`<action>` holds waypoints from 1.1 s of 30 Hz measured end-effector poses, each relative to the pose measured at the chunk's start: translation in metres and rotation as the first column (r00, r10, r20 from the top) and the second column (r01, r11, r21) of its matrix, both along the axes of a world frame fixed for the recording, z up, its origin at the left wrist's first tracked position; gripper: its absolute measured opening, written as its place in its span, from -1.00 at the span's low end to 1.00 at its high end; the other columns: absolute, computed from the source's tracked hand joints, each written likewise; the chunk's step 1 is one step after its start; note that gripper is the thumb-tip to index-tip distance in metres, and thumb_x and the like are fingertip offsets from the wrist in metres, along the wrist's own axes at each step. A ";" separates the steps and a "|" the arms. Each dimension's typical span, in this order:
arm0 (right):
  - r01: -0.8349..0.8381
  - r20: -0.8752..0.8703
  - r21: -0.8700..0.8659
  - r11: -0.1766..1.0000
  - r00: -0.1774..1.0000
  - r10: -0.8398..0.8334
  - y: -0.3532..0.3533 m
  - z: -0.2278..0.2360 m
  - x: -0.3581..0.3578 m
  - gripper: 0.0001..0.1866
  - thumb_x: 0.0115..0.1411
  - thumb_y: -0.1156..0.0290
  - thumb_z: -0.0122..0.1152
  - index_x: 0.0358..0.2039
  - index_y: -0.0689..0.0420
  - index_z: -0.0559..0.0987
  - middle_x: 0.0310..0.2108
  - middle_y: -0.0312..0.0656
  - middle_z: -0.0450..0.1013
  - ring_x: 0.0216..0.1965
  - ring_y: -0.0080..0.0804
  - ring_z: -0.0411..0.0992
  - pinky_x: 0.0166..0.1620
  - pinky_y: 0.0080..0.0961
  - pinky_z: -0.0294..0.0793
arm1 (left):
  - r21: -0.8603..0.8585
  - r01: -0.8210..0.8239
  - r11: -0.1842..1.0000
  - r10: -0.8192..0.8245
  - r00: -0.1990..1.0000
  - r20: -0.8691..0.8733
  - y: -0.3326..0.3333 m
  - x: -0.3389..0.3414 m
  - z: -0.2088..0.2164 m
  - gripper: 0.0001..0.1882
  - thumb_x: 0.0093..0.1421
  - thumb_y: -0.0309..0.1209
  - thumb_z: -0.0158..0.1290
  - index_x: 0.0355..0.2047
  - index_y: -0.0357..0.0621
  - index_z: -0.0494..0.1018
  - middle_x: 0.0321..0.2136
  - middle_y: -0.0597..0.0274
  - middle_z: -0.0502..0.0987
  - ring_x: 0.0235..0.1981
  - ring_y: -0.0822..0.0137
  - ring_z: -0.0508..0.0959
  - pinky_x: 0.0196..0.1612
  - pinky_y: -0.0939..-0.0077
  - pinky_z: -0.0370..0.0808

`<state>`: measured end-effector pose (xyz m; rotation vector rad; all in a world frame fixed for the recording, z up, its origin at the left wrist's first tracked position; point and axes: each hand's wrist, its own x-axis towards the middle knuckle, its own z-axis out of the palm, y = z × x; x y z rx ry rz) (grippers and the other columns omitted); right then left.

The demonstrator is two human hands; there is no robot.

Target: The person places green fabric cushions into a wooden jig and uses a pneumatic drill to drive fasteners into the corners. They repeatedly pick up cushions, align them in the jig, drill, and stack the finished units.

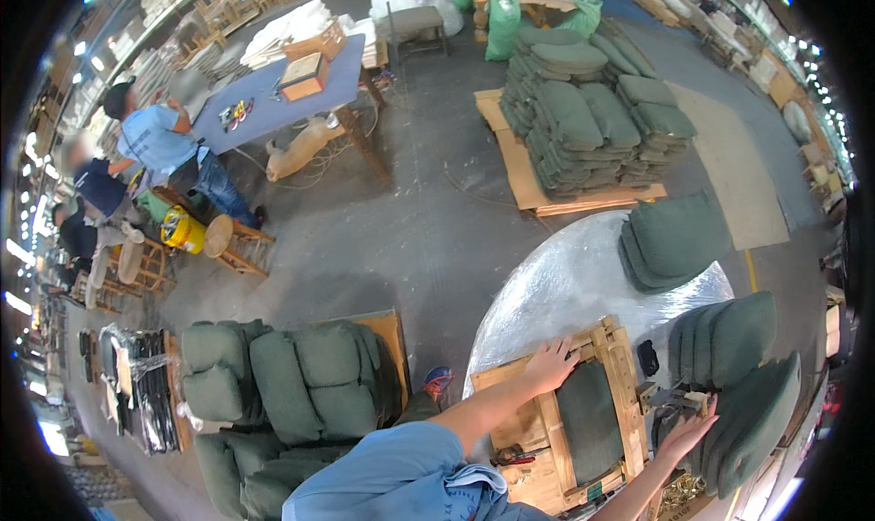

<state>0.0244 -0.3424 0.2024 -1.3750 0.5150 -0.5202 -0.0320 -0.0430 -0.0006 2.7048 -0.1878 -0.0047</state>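
Note:
My left hand (551,364) is open, its fingers spread over the far end of a wooden frame (623,395). Inside the frame lies a dark green padded panel (588,425). To the right of the frame, my right hand (688,434) is around a dark grey tool that looks like a staple gun (673,400); part of its grip is hidden. A small black object (648,357) lies just beyond the tool. Red-handled pliers (515,457) rest on the wooden board at the frame's left.
Green cushions (743,430) stand stacked at the right, with more (674,238) on the plastic-wrapped round surface (538,293). Cushion piles (310,375) fill the left, and another (583,111) sits on cardboard beyond. Co-workers (159,143) are by a blue table (314,102).

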 end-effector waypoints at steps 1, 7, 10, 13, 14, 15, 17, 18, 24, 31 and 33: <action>0.052 0.000 -0.031 0.998 0.999 -0.052 -0.006 -0.018 -0.020 -0.34 0.54 -0.30 -0.19 0.05 0.06 0.57 -0.03 -0.12 0.57 0.07 -0.11 0.49 0.35 0.00 0.31 | -0.022 0.011 1.000 -0.011 1.000 0.003 -0.002 0.000 0.002 -0.45 0.49 -0.09 0.03 0.38 -0.03 0.37 0.43 -0.24 0.27 0.32 -0.17 0.40 0.25 -0.13 0.45; -0.097 -0.233 0.087 0.991 0.966 0.115 0.087 -0.195 -0.206 -0.59 0.43 -0.09 0.21 -0.19 0.04 0.58 -0.31 -0.26 0.54 -0.24 -0.36 0.51 -0.22 -0.30 0.52 | -0.418 0.064 0.906 0.000 0.988 0.151 0.035 -0.043 -0.009 -0.46 0.45 -0.11 0.09 0.33 -0.10 0.42 0.39 -0.20 0.34 0.34 -0.23 0.42 0.36 -0.09 0.39; -0.249 -0.270 0.169 0.954 0.919 0.288 0.132 -0.246 -0.244 -0.66 0.42 0.02 0.29 -0.23 0.06 0.57 -0.41 -0.30 0.50 -0.40 -0.50 0.47 -0.38 -0.52 0.46 | -0.409 0.068 0.910 0.017 0.979 0.202 0.086 -0.125 0.007 -0.46 0.42 -0.15 0.14 0.31 -0.11 0.43 0.35 -0.19 0.38 0.34 -0.21 0.42 0.37 -0.07 0.38; -0.254 -0.313 0.288 0.923 0.886 0.342 0.136 -0.249 -0.239 -0.66 0.44 0.02 0.27 -0.22 0.06 0.56 -0.44 -0.33 0.47 -0.50 -0.57 0.41 -0.48 -0.61 0.38 | -0.267 -0.028 0.963 0.061 0.991 0.117 0.126 -0.243 -0.017 -0.49 0.38 -0.13 0.19 0.22 -0.13 0.50 0.30 -0.26 0.43 0.32 -0.22 0.45 0.35 -0.05 0.42; -0.215 -0.342 0.357 0.909 0.875 0.342 0.136 -0.244 -0.239 -0.65 0.46 0.01 0.26 -0.22 0.06 0.56 -0.46 -0.34 0.45 -0.53 -0.59 0.38 -0.52 -0.63 0.35 | -0.242 -0.097 0.966 0.124 0.988 0.098 0.136 -0.285 -0.027 -0.50 0.36 -0.11 0.21 0.18 -0.14 0.53 0.28 -0.28 0.45 0.30 -0.24 0.47 0.34 -0.06 0.44; -0.223 -0.376 0.368 0.903 0.852 0.364 0.131 -0.234 -0.240 -0.69 0.47 0.05 0.23 -0.21 0.04 0.56 -0.49 -0.38 0.41 -0.58 -0.60 0.33 -0.57 -0.61 0.29 | -0.222 -0.159 0.962 0.179 0.981 0.071 0.140 -0.321 -0.035 -0.52 0.34 -0.09 0.22 0.13 -0.14 0.57 0.26 -0.29 0.47 0.27 -0.25 0.49 0.32 -0.07 0.46; -0.258 -0.251 0.662 0.703 0.808 0.533 0.128 -0.208 -0.267 -0.76 0.50 0.12 0.19 -0.20 0.01 0.56 -0.55 -0.46 0.32 -0.64 -0.63 0.22 -0.64 -0.58 0.17 | -0.201 -0.411 0.889 0.413 0.910 -0.038 0.136 -0.396 -0.057 -0.59 0.35 -0.08 0.21 0.00 -0.14 0.64 0.15 -0.26 0.57 0.19 -0.26 0.55 0.25 -0.04 0.51; -0.278 -0.018 0.850 0.448 0.833 0.553 0.137 -0.182 -0.289 -0.79 0.51 0.16 0.17 -0.20 0.00 0.56 -0.57 -0.50 0.27 -0.66 -0.64 0.17 -0.67 -0.57 0.11 | -0.266 -0.470 0.842 0.445 0.883 -0.149 0.132 -0.412 -0.064 -0.63 0.37 -0.09 0.19 -0.07 -0.15 0.65 0.03 -0.16 0.64 0.11 -0.21 0.59 0.18 -0.02 0.53; -0.753 -0.218 0.238 0.613 0.574 0.789 0.133 -0.088 -0.313 -0.81 0.44 0.29 0.30 -0.23 0.15 0.63 -0.44 -0.34 0.54 -0.46 -0.65 0.45 -0.42 -0.58 0.42 | -0.603 -0.505 0.618 0.408 0.861 -0.303 0.086 -0.379 -0.070 -0.59 0.51 -0.11 0.09 -0.12 -0.28 0.63 -0.37 0.10 0.64 -0.30 0.22 0.62 -0.15 0.27 0.55; -0.454 -0.426 -0.668 0.589 0.883 0.197 0.019 -0.146 -0.293 -0.65 0.34 0.18 0.29 0.03 0.09 0.68 -0.08 -0.08 0.66 -0.06 -0.11 0.64 0.07 -0.23 0.61 | -0.622 -0.255 0.740 0.263 0.961 -0.082 0.015 -0.282 -0.007 -0.58 0.50 -0.22 0.10 0.19 -0.28 0.49 0.10 -0.14 0.53 0.14 0.01 0.53 0.20 0.15 0.47; -0.537 -0.508 -0.697 0.476 0.838 0.201 0.008 -0.168 -0.285 -0.63 0.31 0.16 0.29 0.02 0.09 0.69 -0.02 -0.06 0.64 0.03 0.00 0.58 0.17 -0.19 0.55 | -0.537 -0.067 0.841 0.113 0.992 0.053 -0.003 -0.268 0.006 -0.56 0.49 -0.26 0.09 0.24 -0.27 0.46 0.24 -0.23 0.46 0.26 -0.13 0.47 0.29 0.02 0.41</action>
